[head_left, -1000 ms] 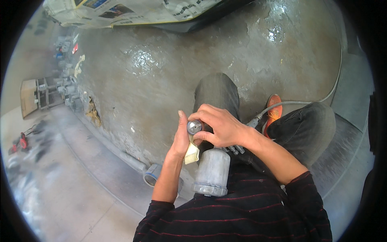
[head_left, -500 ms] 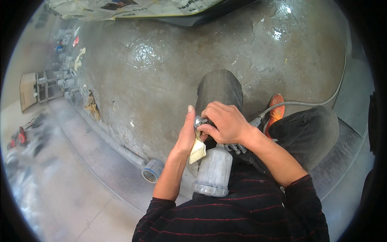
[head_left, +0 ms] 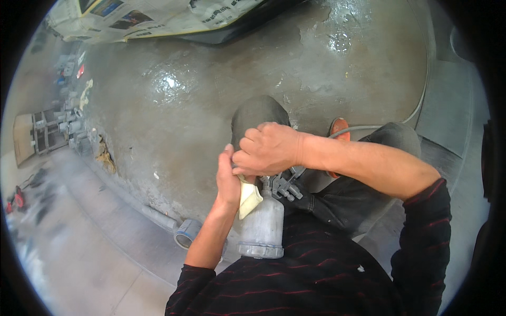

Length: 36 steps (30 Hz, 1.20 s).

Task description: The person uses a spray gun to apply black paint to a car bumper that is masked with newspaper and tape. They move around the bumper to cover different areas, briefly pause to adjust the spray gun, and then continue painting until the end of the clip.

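A spray gun (head_left: pixel 287 188) lies over my lap, its whitish paint cup (head_left: pixel 262 224) pointing toward my body. My left hand (head_left: pixel 227 181) is closed around the gun's front end, thumb up and most fingers hidden. A folded cream-coloured piece of cloth or paper (head_left: pixel 249 197) sticks out below that palm, beside the cup. My right hand (head_left: pixel 271 150) makes a fist over the gun's front, against my left fingers. It covers the round metal air cap, which does not show now. Metal knobs and fittings show below my right wrist.
A grey air hose (head_left: pixel 363 127) runs from the gun across the floor to the right, past my orange shoe (head_left: pixel 339 129). A panel masked with printed paper (head_left: pixel 174 23) hangs over the far edge. A roll-shaped thing (head_left: pixel 187 234) and a brown rag (head_left: pixel 105 155) lie at left.
My right hand has turned over, its elbow swinging outward and its fist now hiding the round metal cap. The view has shifted, so everything sits further left.
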{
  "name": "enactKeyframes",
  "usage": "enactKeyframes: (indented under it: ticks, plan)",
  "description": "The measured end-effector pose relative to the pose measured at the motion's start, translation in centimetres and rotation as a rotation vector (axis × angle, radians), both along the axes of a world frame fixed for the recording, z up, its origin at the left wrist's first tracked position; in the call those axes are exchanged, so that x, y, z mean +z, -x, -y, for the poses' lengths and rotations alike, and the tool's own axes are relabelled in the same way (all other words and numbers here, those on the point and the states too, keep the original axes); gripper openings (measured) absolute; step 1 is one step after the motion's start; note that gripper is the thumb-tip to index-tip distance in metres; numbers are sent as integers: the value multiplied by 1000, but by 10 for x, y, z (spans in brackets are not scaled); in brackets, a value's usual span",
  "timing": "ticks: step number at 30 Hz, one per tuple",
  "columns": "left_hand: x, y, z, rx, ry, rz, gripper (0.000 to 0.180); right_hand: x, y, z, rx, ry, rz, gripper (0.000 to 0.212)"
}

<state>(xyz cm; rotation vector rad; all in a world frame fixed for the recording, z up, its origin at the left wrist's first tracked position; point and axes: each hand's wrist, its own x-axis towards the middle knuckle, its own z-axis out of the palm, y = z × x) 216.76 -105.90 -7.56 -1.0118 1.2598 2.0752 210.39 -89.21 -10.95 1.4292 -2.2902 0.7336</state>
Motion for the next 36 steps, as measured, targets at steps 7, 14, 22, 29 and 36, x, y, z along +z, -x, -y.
enactKeyframes:
  ticks: [7,14,22,29,36]
  plan:
    - [-10,-2,-7,160,300,-169,38,8,-5,19,-92,171,121,34]
    - [0,4,-8,97,469,-336,37,23,-13,23,-217,320,556,36]
    - [-33,42,4,-335,1272,-1086,42,40,-2,36,-453,792,1936,45]
    - [-30,30,5,-98,522,-440,69,33,14,11,-346,198,1000,41]
    - [-8,28,-7,-119,412,-377,65,19,16,-5,-163,-29,383,34]
